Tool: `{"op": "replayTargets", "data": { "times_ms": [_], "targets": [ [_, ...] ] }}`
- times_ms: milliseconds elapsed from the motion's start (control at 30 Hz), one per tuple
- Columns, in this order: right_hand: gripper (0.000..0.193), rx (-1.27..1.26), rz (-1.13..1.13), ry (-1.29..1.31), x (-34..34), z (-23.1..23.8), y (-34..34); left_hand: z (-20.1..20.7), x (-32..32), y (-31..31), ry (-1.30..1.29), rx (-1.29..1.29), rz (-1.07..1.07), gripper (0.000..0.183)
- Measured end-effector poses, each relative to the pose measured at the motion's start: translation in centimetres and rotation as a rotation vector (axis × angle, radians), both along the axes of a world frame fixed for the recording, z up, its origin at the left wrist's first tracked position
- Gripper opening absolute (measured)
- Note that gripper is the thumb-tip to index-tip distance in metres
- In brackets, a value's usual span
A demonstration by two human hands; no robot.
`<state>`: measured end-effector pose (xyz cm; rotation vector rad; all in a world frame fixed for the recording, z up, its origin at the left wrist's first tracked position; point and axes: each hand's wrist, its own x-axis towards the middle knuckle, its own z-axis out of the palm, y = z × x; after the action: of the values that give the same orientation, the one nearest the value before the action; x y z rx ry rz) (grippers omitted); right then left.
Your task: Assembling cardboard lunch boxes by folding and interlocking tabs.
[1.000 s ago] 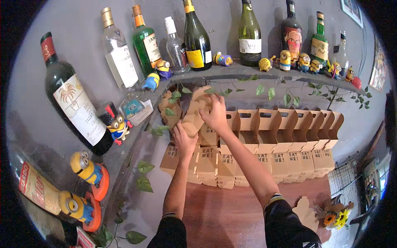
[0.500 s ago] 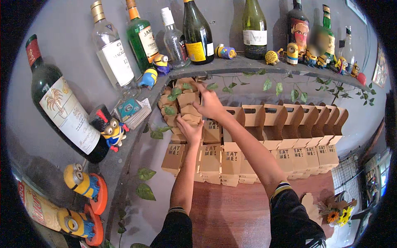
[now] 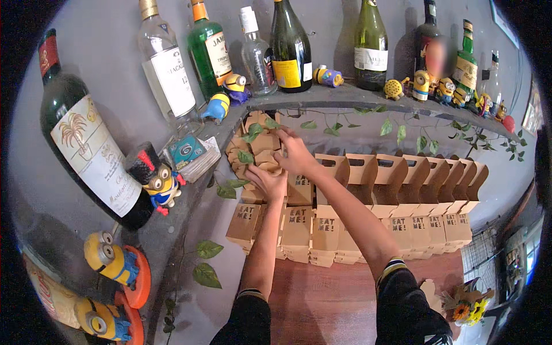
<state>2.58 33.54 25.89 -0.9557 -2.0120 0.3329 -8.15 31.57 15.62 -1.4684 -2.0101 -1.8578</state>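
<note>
My left hand (image 3: 269, 180) is closed at the near side of a brown cardboard box (image 3: 268, 165) in the far left corner, under the shelf. Just beyond it, my right hand (image 3: 295, 155) has its fingers bent against the same box's upper right side. The fingertips of both hands are partly hidden by the cardboard. Several more brown boxes (image 3: 256, 142) are packed tightly behind and left of my hands. To the right runs a row of open-topped boxes with handle slots (image 3: 391, 172). Stacked boxes with dark lettering (image 3: 328, 231) stand in front of that row.
A dark curved shelf (image 3: 345, 93) with bottles (image 3: 290, 52) and small yellow figurines (image 3: 421, 85) arches over the boxes. Leafy vines (image 3: 386, 127) hang from its edge. Below the boxes lies a reddish wooden tabletop (image 3: 328, 293), with artificial flowers (image 3: 468, 310) at the right.
The view has shifted slightly, so the scene sits further right. My right hand has come down nearer to my left hand, which stays at the box.
</note>
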Motion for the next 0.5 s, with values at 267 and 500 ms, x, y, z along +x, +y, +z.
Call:
{"op": "replayTargets", "data": {
  "times_ms": [267,500],
  "targets": [
    [0.062,0.049,0.138,0.111,-0.1,-1.0,0.4,0.8,-0.3,0.5,-0.005,-0.024,-0.041,0.101],
    [0.080,0.128,0.047,0.279,0.5,-3.3,-1.0,1.5,-1.2,0.5,0.059,0.131,-0.103,0.107]
  ]
}}
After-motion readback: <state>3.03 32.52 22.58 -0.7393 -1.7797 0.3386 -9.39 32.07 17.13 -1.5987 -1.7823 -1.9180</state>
